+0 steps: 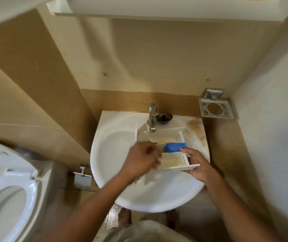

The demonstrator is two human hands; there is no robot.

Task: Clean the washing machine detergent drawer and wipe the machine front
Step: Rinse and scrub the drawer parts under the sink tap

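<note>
Detergent drawer point(164, 137) sits over the sink point(104, 172) basin between the 2 hands, far end under the tap point(152, 117). Right hand point(197, 165) grips the front-panel end, fingers beneath, thumb along the side. Left hand point(141, 159) is blurred, fingers curled at the drawer's left wall; cannot tell if it grips or rubs.

Risks: only 1 sure grip, so slick plastic could slip and drop into the basin. The far end may knock the tap. The blue cap point(175, 147), just beyond the right thumb, could pop off.

Long axis runs from the hands toward the tap. Front panel faces the person, compartments open upward.
</note>
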